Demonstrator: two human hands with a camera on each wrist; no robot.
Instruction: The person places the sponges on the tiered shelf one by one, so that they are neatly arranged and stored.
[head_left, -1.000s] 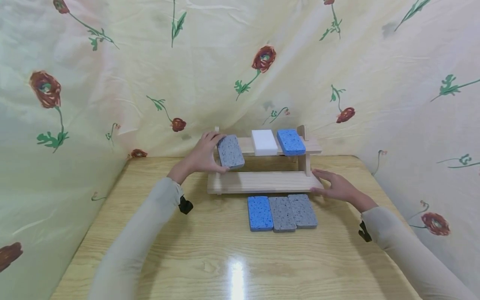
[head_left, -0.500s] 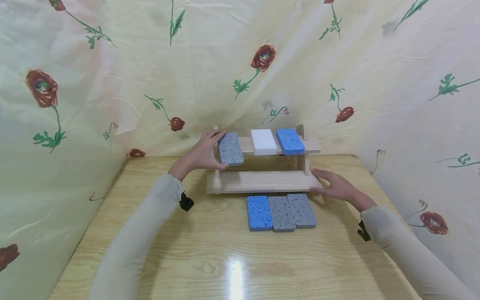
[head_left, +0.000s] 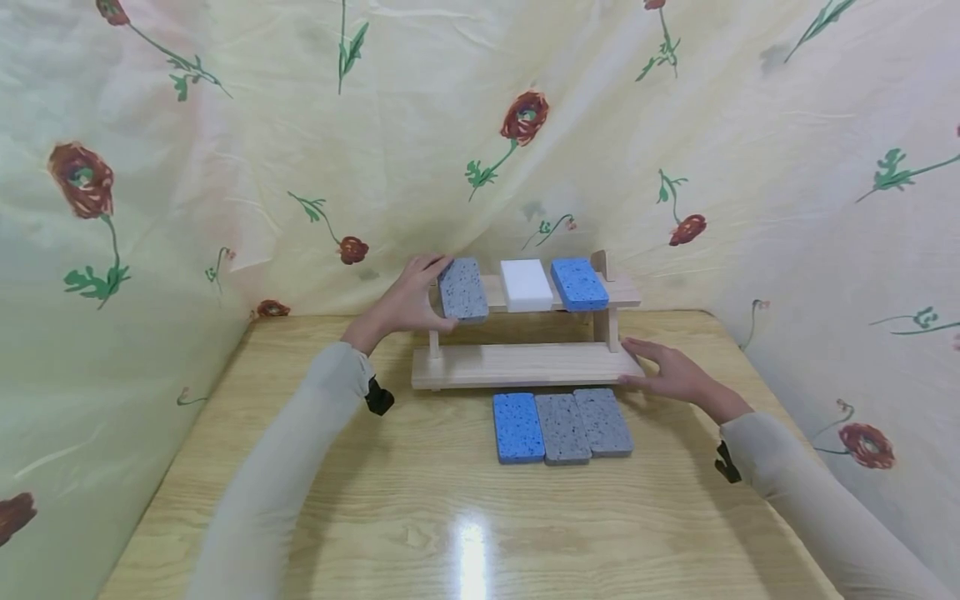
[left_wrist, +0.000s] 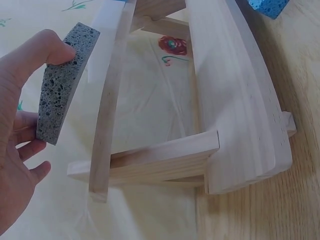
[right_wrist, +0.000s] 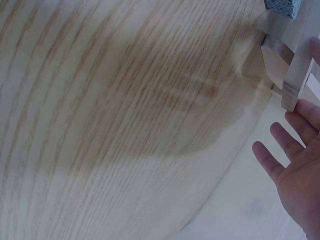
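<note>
My left hand (head_left: 411, 298) grips a grey speckled sponge (head_left: 463, 290) by its edges, thumb at one end and fingers at the other. In the left wrist view this sponge (left_wrist: 67, 82) is tilted and apart from the upper board of the wooden two-tier shelf (left_wrist: 106, 115). On that upper board lie a white sponge (head_left: 527, 285) and a blue sponge (head_left: 580, 284), to the right of the held one. My right hand (head_left: 671, 372) holds the right end of the lower board (head_left: 525, 364) between thumb and fingers; other fingers (right_wrist: 285, 140) are spread off the wood.
In front of the shelf, a blue sponge (head_left: 519, 427) and two grey sponges, a middle one (head_left: 562, 428) and a right one (head_left: 603, 422), lie side by side on the wooden table (head_left: 405, 517). A flower-patterned cloth (head_left: 420, 167) hangs behind and along both sides.
My left hand has raised the grey sponge slightly, up and back over the left end of the upper board. The right hand stays at the shelf's end.
</note>
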